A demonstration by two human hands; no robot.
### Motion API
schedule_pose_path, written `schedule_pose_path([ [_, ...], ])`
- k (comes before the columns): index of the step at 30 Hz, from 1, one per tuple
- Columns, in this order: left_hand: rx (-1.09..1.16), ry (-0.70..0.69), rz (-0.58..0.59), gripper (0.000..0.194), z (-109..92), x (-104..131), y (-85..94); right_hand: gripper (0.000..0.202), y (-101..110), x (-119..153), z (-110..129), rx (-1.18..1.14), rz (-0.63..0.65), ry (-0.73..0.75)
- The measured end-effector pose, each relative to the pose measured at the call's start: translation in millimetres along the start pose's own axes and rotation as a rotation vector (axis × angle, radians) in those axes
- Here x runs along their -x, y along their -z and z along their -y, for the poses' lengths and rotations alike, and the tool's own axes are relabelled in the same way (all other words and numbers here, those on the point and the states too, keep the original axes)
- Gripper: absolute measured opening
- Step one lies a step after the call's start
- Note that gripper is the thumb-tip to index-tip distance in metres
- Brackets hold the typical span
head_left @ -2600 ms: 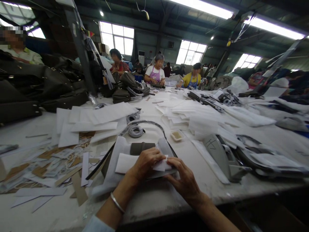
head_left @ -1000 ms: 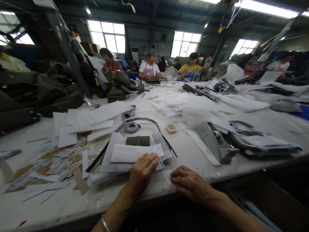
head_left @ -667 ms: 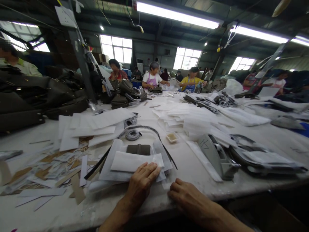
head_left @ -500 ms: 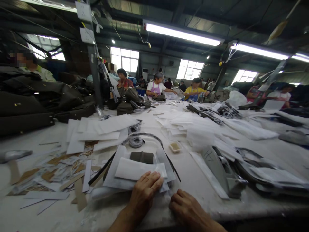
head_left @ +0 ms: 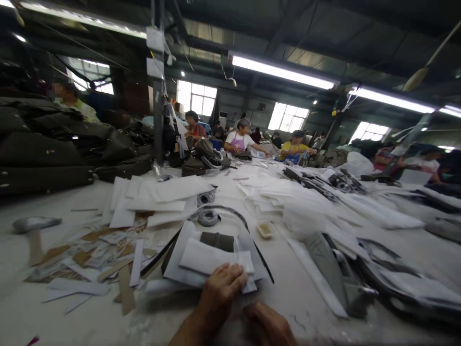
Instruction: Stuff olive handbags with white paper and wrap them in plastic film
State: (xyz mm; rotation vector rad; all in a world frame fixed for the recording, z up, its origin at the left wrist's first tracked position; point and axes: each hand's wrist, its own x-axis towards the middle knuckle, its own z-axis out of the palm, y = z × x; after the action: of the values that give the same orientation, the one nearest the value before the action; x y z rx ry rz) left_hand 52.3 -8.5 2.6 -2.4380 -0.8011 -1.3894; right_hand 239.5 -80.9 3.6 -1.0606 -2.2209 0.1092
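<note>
My left hand [head_left: 225, 290] lies with its fingers flat on a white foam sheet [head_left: 216, 256]. Under that sheet is a larger whitish sheet [head_left: 180, 263], and a dark olive piece [head_left: 218, 240] shows above the foam's upper edge. A dark strap [head_left: 230, 208] arches behind this stack, its ends coming down on both sides. Close by the stack's near right corner is my right hand [head_left: 270, 324], its fingers curled in and blurred. Whatever may be in them is hidden.
Paper and card scraps [head_left: 86, 254] litter the left, below stacked white sheets [head_left: 162, 190]. Coiled straps [head_left: 208, 218] and a small dish [head_left: 265, 229] lie beyond. A grey tape-dispenser-like device [head_left: 331, 269] stands right. Dark bags [head_left: 46, 154] are heaped left; co-workers [head_left: 239, 139] sit farther back.
The view has shifted, so the table scene sits slightly lower and to the right. My right hand has moved nearer my left hand and the stack; my left hand stays on the foam sheet.
</note>
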Motion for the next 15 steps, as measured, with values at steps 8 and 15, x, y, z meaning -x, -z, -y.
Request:
schedule_pose_path([
  [8, 0.103, 0.080, 0.110, 0.026, 0, -4, 3.4, 0.015, 15, 4, 27, -0.369, 0.073, -0.338],
  [15, 0.126, 0.117, 0.154, 0.025, -2, -5, 9.8, 0.030, 9, 2, 24, -0.302, -0.093, -0.163],
])
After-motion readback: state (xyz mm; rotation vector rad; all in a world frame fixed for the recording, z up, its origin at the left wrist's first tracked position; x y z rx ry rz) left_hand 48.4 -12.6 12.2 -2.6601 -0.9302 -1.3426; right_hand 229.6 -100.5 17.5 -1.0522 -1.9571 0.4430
